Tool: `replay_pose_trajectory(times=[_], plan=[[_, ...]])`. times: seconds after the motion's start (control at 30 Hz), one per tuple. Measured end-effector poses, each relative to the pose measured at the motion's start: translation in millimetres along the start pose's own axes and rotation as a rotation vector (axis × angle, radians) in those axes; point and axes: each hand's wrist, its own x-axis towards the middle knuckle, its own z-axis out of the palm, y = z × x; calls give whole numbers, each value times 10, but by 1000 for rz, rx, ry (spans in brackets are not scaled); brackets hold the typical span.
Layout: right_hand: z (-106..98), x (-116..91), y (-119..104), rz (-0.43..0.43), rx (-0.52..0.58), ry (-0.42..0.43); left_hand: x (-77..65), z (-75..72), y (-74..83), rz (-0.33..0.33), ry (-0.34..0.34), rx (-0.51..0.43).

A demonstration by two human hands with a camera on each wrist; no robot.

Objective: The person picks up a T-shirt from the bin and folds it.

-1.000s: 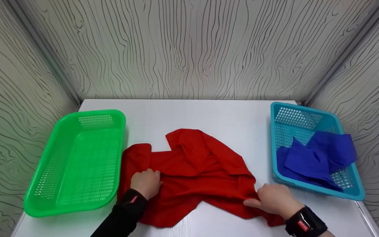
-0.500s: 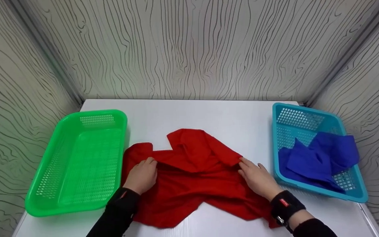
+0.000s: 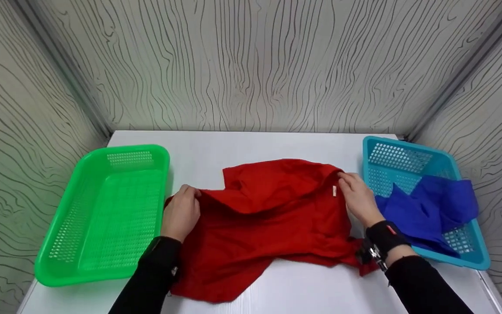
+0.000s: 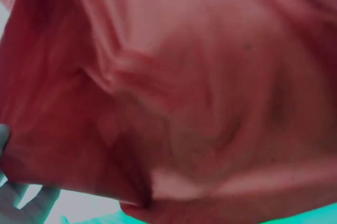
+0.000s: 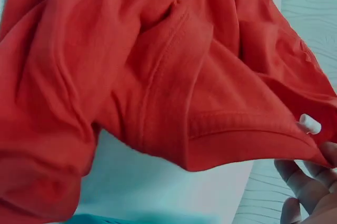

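A crumpled red cloth garment point(image 3: 268, 218) is spread on the white worktop point(image 3: 255, 148), between a green perforated plastic basket point(image 3: 103, 218) and a blue perforated plastic basket point(image 3: 408, 161) holding a dark blue cloth point(image 3: 429, 209). Its left edge is gripped by the left hand point(image 3: 182, 211); its right edge, near a small white label point(image 3: 334, 189), is pinched by the right hand point(image 3: 357, 196).

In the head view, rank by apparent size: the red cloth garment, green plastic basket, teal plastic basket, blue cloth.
1. Red cloth garment, spread widest.
2. Green plastic basket and teal plastic basket: look alike in size, so unranked.
3. Blue cloth, smallest, bunched inside the teal one.
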Motion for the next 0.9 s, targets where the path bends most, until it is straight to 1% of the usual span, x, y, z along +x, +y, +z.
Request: replay_pose_trajectory(times=[0.07, 0.17, 0.2, 0.27, 0.3, 0.37, 0.4, 0.43, 0.47, 0.5, 0.53, 0.57, 0.6, 0.63, 0.7, 0.77, 0.8, 0.83, 0.87, 0.9], plan=[[-14, 50, 9, 18, 12, -23, 45, -10, -21, -25, 35, 0], [14, 86, 24, 42, 37, -71, 61, 5, -40, -55, 57, 10], [40, 80, 26, 41, 26, -74, 52, 18, -38, -56, 53, 28], [129, 42, 23, -4, -41, -50, 17, 53, -26, -47, 42, 83], [189, 11, 20, -51, -79, -37, -5, 77, -18, -28, 40, 116], [322, -81, 19, -186, -197, -36, -54, 122, 0, 29, 39, 185], [389, -135, 26, -272, -257, -53, -80, 143, 7, 70, 40, 221], [453, -195, 38, -357, -310, -90, -109, 163, 12, 114, 32, 252], [508, -254, 62, -429, -344, -149, -141, 179, 17, 154, 13, 278], [556, -315, 92, -487, -374, -219, -174, 191, 20, 189, -20, 300], [594, -375, 128, -525, -409, -284, -208, 198, 23, 212, -62, 310], [622, -430, 168, -541, -438, -338, -243, 202, 26, 221, -120, 314], [643, -477, 211, -539, -462, -372, -281, 201, 30, 203, -199, 299], [662, -512, 254, -531, -487, -384, -317, 198, 31, 168, -281, 284], [685, -561, 323, -513, -537, -348, -380, 191, 22, 75, -430, 263], [688, -585, 358, -502, -589, -274, -435, 187, 3, -18, -547, 241], [682, -589, 355, -497, -611, -244, -453, 188, -11, -48, -583, 245], [669, -593, 336, -488, -634, -228, -464, 189, -28, -56, -596, 256], [647, -593, 306, -467, -647, -233, -469, 194, -45, -56, -598, 266], [613, -591, 259, -430, -649, -264, -468, 202, -62, -52, -587, 273]])
